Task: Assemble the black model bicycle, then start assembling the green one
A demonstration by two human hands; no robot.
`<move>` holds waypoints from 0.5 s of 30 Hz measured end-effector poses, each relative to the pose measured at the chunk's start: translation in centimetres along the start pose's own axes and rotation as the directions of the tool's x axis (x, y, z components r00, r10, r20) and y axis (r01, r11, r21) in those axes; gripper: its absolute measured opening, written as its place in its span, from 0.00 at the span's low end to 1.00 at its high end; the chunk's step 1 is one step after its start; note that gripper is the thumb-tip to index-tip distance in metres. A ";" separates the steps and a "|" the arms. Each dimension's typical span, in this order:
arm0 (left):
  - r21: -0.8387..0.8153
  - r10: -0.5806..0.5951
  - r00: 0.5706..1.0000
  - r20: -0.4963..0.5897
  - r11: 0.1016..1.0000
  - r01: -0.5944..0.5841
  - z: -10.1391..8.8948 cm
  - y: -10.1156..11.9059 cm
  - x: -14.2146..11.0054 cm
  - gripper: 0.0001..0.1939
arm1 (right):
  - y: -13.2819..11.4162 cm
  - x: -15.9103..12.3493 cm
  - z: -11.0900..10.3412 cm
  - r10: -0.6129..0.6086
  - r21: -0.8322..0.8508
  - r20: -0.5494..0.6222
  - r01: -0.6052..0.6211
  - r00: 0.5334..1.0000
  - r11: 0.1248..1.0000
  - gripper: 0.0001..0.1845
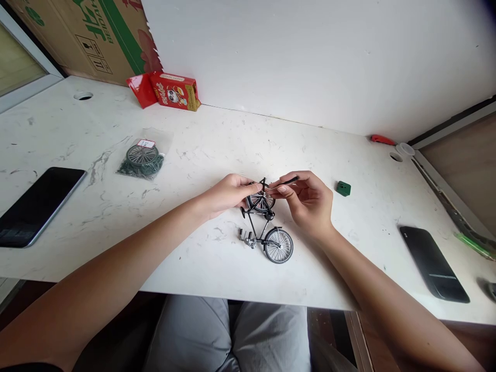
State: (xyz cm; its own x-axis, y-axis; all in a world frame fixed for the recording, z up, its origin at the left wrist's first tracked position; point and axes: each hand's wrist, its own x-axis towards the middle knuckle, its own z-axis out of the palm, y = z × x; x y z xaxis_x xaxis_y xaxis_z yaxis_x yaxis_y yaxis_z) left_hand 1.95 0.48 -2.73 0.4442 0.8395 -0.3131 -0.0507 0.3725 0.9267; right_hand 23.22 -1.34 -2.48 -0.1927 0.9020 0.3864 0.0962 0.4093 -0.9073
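A small black model bicycle (253, 222) with silver spoked wheels is at the centre of the white table. My left hand (231, 195) grips it by the far wheel, thumb over the rim and fingers partly hidden behind. Its near wheel (279, 246) and silver handlebars point toward my lap. In my right hand (306, 199) is a thin screwdriver (289, 181) with a dark handle, pinched between thumb and fingers. The tool's tip is close to the hub of the far wheel; I cannot tell whether it touches.
A clear bag (142, 157) of model parts and a phone (41, 206) lie to the left. At the back stands a red box (176, 92). On the right are a small green block (343, 188), a dark phone (434, 263) and a red cutter (382, 139). The table's front edge is above my lap.
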 end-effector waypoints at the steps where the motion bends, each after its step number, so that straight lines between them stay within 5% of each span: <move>1: 0.002 -0.003 1.000 0.000 1.000 0.003 0.0 0.0 0.0 0.15 | 0.0 0.0 0.0 -0.008 0.003 0.001 0.008 1.000 1.000 0.10; 9: -0.004 -0.004 1.000 -0.004 1.000 0.004 -0.1 -0.1 0.1 0.13 | 0.0 0.0 -0.1 -0.094 -0.073 0.019 0.095 0.995 0.993 0.08; 15: -0.011 0.004 1.000 0.031 1.000 -0.004 -0.1 -0.2 0.1 0.15 | -0.6 -0.2 -0.4 -0.206 -0.272 0.045 0.210 0.977 0.939 0.23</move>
State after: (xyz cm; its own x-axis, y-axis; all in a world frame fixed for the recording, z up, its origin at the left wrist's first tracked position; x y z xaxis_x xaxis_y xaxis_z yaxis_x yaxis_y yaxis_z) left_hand 1.92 0.53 -2.98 0.4716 0.8283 -0.3025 -0.0625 0.3736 0.9255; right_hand 23.63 -1.71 -1.94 -0.2523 0.7911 0.5572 0.3158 0.6116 -0.7254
